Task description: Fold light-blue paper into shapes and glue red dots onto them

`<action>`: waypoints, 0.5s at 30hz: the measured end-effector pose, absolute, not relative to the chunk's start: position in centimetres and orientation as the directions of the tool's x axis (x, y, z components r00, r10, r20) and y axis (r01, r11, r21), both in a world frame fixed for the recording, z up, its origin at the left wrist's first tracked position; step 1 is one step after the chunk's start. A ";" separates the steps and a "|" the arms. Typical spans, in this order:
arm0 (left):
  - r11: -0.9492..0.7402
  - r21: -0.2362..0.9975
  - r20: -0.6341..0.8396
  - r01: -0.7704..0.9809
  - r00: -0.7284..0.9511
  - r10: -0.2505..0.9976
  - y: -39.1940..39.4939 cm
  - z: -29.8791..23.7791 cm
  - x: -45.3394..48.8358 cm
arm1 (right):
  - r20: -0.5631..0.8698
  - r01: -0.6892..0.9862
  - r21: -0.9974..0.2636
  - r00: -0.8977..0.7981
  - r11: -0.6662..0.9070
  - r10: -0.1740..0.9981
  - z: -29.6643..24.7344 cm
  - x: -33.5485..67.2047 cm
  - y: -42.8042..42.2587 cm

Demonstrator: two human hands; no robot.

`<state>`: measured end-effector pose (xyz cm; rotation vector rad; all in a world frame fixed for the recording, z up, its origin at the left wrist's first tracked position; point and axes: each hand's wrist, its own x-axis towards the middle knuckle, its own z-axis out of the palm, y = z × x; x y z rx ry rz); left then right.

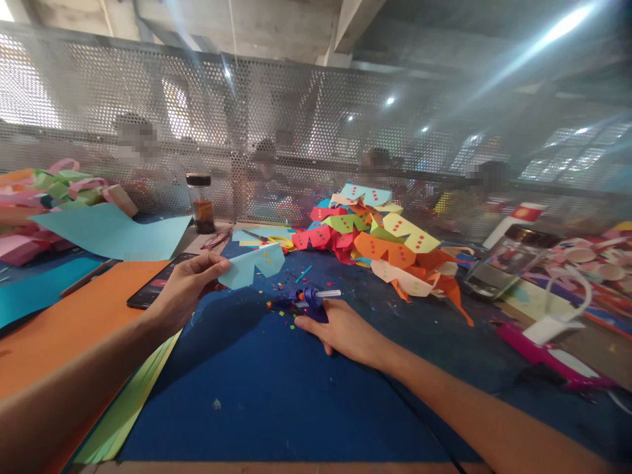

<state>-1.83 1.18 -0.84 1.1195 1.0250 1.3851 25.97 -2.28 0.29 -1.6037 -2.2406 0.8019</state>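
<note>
Between the thumb and fingers of my left hand (195, 276) is a folded light-blue paper cut-out (254, 265), with a notch in its lower edge and small yellow squares on it. My right hand (345, 329) is wrapped round a dark blue glue gun (309, 297), a clear glue stick jutting from its back end toward the right. The gun's nozzle points left, low over the table and apart from the cut-out. Tiny coloured paper bits (282, 314) lie scattered around the nozzle.
Behind the gun rises a heap of dotted paper cut-outs (385, 240). Yellow-handled scissors (284, 242), a phone (158, 284) and a lidded jar (202, 204) lie or stand left of it. Right are a glass bottle (506, 263) and a pink power strip (553, 359). A perforated metal screen (296, 118) closes the back.
</note>
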 end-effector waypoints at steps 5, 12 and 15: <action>-0.106 0.978 0.101 -0.181 -0.035 0.994 0.9 -0.6 -1.6 | -0.089 0.759 -0.606 -0.364 0.240 0.927 0.2 26.0 -2.2; -0.117 0.975 0.109 -0.187 -0.053 0.993 1.1 -0.6 -1.8 | -0.080 0.765 -0.593 -0.368 0.252 0.926 0.3 25.6 -1.9; -0.122 0.972 0.113 -0.201 -0.056 0.992 1.2 -0.6 -1.9 | -0.084 0.773 -0.586 -0.357 0.243 0.930 0.3 25.6 -2.0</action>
